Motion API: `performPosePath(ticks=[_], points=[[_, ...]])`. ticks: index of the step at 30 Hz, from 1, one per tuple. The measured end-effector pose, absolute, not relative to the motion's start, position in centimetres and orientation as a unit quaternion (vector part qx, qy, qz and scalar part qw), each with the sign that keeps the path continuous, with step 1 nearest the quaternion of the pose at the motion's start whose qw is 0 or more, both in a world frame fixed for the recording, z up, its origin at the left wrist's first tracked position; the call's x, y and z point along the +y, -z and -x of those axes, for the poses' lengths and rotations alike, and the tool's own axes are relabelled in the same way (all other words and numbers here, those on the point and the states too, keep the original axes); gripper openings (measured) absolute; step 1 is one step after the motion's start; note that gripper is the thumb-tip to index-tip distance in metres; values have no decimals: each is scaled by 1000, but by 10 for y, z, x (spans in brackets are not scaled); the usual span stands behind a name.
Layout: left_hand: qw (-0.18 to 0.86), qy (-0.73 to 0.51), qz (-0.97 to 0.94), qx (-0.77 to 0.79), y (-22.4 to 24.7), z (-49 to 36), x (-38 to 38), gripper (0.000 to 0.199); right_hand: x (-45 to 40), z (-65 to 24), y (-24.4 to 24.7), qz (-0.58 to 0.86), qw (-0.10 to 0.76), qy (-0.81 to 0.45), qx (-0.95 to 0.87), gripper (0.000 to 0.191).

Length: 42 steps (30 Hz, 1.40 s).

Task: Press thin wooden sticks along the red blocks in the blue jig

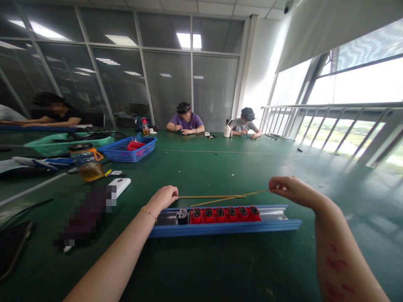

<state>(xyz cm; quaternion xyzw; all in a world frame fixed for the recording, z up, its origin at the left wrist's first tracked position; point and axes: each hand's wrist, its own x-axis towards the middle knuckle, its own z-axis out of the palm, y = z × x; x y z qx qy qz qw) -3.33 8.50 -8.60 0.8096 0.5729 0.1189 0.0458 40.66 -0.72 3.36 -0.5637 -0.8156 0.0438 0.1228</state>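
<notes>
A blue channel (226, 227) with a silvery inside lies across the green table (201, 262). Several red blocks with black tops (220, 215) stand in a row inside it, with a grey and black part (182, 216) at their left. Beyond the channel, my left hand (166, 197) pinches the left end of a thin yellowish strip (208, 196). My right hand (281, 184) is closed on the right end of a second thin strip (258, 193), which slants down to the left and crosses the first one.
At the left are a green basket (59, 147) with black cables, a blue basket (126, 155) with a red item, a jar (90, 167), a white device (122, 184) and a dark phone (14, 247). Other people (189, 121) sit across the table.
</notes>
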Motion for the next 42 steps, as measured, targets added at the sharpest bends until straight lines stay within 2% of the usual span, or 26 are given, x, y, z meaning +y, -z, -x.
performPosePath(ticks=[6,12,18,31,35,37,42], points=[[56,-119,-806,577,82,32,82,9,10,-415,-12,588,101,-71,-800,15],[59,-121,-802,582,77,30,77,12,35,-386,24,589,53,-76,-803,14],[55,-119,-793,596,72,27,72,32,50,-347,41,564,22,-52,-824,18],[49,-112,-806,580,74,32,73,15,71,-325,49,548,-17,-8,-836,20],[41,-109,-811,573,71,29,72,12,69,-333,48,541,-29,0,-841,33],[30,-108,-818,565,70,26,71,12,69,-337,48,537,-41,-2,-842,37],[47,-89,-823,559,66,21,70,19,74,-337,53,539,-64,7,-840,31]])
